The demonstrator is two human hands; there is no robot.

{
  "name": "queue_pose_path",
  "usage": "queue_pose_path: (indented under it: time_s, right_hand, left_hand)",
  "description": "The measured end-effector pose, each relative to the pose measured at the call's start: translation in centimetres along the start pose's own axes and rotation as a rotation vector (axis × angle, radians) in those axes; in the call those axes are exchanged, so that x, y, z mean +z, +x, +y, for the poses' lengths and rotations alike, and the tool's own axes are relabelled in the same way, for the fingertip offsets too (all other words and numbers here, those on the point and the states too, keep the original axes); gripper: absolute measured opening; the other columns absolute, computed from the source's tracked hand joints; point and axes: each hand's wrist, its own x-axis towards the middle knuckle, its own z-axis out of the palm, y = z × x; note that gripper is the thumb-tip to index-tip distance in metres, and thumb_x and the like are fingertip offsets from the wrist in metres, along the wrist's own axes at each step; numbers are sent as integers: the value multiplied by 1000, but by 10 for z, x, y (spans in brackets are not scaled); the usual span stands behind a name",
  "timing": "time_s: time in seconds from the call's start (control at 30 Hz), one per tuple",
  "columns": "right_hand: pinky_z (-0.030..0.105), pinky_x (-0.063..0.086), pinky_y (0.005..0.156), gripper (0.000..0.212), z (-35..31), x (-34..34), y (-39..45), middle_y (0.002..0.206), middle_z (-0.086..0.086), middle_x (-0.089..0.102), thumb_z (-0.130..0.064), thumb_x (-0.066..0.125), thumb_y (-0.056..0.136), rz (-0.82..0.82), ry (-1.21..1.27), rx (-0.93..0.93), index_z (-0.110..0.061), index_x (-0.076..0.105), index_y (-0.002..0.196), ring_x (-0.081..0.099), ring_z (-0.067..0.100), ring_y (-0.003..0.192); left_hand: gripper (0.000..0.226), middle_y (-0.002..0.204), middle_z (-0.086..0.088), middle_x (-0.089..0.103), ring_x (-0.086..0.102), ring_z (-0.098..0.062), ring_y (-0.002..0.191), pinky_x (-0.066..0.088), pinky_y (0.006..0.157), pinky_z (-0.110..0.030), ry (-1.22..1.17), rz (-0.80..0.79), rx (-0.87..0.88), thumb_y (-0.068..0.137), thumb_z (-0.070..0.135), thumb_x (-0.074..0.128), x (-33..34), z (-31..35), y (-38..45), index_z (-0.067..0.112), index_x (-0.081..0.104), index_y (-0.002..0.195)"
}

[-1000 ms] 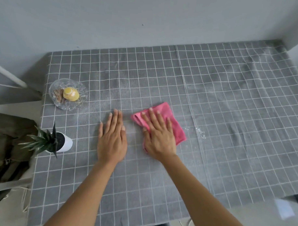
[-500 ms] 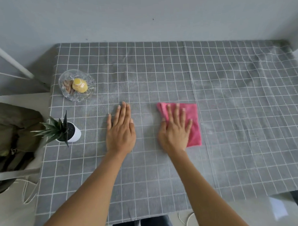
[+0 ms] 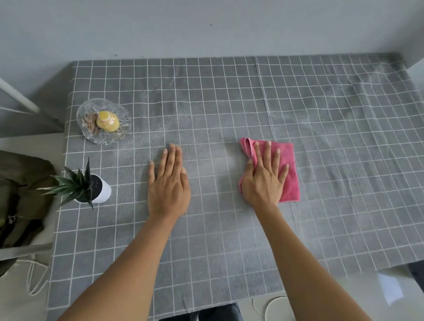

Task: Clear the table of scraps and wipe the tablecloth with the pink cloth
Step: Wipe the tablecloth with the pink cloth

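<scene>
The pink cloth (image 3: pixel 289 179) lies flat on the grey checked tablecloth (image 3: pixel 228 99), right of centre. My right hand (image 3: pixel 263 182) presses down on it with fingers spread, and the thumb pinches a raised fold at the cloth's left edge. My left hand (image 3: pixel 168 183) rests flat on the bare tablecloth to the left, fingers together, holding nothing. No loose scraps are visible on the tablecloth around the hands.
A glass dish (image 3: pixel 81 117) holding a yellow wrapped cake and some brown bits sits at the far left. A small potted plant (image 3: pixel 87 188) in a white pot stands at the left edge. A dark green bag (image 3: pixel 17 191) lies beside the table.
My right hand has slid the pink cloth to the right over the spot where white crumbs lay. The left hand has stayed flat in place.
</scene>
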Motion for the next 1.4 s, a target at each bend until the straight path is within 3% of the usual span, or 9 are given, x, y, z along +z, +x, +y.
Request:
queue_pose_path:
  time_s: [0.07,0.17,0.37,0.5,0.57,0.83,1.03,1.2,1.4]
  right_hand:
    - [48,-12,117,55,-14,4,-6,159,-11,-10,-38,22,100,-10,14,-3,-38,1,151,-15,14,146]
    - [48,-13,116,55,-39,15,-29,158,-12,-11,-42,17,98,-63,-16,-204,-40,-2,150,-16,14,146]
    - [41,-10,118,57,-30,15,-43,159,-15,0,-43,12,93,-91,-17,-444,-41,9,150,-7,8,146]
    - [42,-10,119,55,21,-3,-23,158,-16,-6,-46,4,92,-57,-45,-266,-44,-6,146,-11,8,146]
    - [40,-12,118,58,33,-9,-21,158,-16,-7,-48,1,90,-51,-61,-216,-43,-5,148,-12,8,146]
    - [42,-13,117,59,34,-8,-19,159,-12,-8,-47,0,91,-66,-85,-224,-40,-3,150,-13,10,146]
    - [43,-13,117,59,40,-10,-16,160,-10,-7,-46,3,93,-99,-36,-284,-36,-2,151,-12,11,146]
    - [41,-9,118,60,63,-20,-16,160,-10,1,-42,5,91,-75,-40,-397,-35,7,151,-3,12,147]
    - [44,-9,119,54,152,-49,21,160,-9,-9,-44,8,97,-14,-103,-121,-35,-6,149,-12,12,146]
  left_hand:
    - [56,159,3,8,6,-12,147,8,119,-44,6,5,-4,98,30,11,0,1,0,16,9,152]
    - [57,159,4,10,8,-12,147,6,119,-43,0,6,-11,97,30,12,0,2,1,16,12,152]
    - [57,159,4,6,3,-11,147,5,120,-42,2,-3,-4,97,31,10,1,1,0,17,8,152]
    - [57,159,5,1,-1,-11,147,2,120,-43,-14,-17,7,97,32,5,0,-1,0,18,3,152]
    - [58,159,4,3,0,-12,147,1,120,-43,-10,-16,11,96,32,4,-1,-1,0,17,4,152]
    - [53,160,-1,-1,-4,-16,147,-4,118,-45,-42,-57,-6,102,27,15,1,19,-3,14,2,151]
    - [58,157,-4,20,14,-20,146,8,117,-49,-109,-75,73,96,32,12,18,109,-32,10,21,150]
    - [55,156,-3,24,19,-19,145,14,116,-48,-26,-13,55,97,29,20,29,117,-40,11,26,149]
    - [56,159,2,12,8,-15,147,7,119,-46,-18,-27,37,98,32,9,28,118,-41,16,12,151]
